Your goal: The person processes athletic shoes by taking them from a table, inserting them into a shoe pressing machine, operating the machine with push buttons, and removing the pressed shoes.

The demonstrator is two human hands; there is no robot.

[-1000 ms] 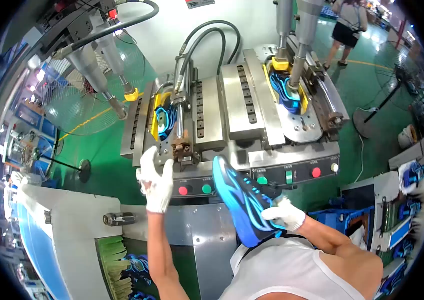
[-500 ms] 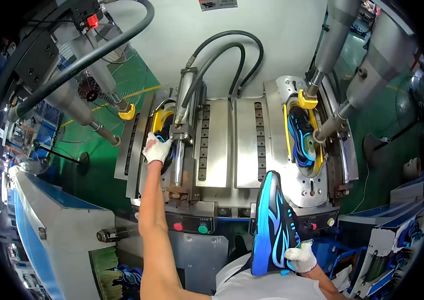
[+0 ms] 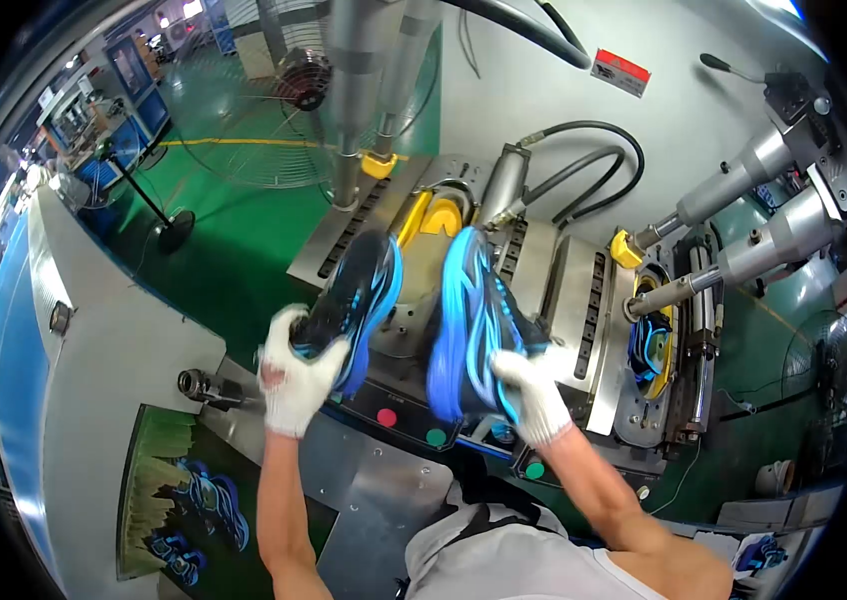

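Gloved in white, my left hand (image 3: 299,370) is closed round the heel end of a black and blue shoe (image 3: 352,292), toe pointing away from me. A second black and blue shoe (image 3: 464,325) is gripped at its heel by my right hand (image 3: 532,392), its blue sole side facing left. Both shoes are above the front of the metal press (image 3: 584,300), apart from each other. Behind them, the left station's yellow pad (image 3: 441,214) shows with no shoe on it. Another blue and black shoe (image 3: 650,345) sits in the right station.
Press cylinders with yellow tips (image 3: 627,249) reach in from the upper right, and more hang at top centre. Red and green buttons (image 3: 387,417) line the front panel. At lower left, shoes (image 3: 214,505) lie beside a green fringed opening. A fan (image 3: 304,80) stands behind.
The left station's shoe has been lifted out in my left hand and moved toward me. My right hand still holds its shoe, now higher. The view has turned left.
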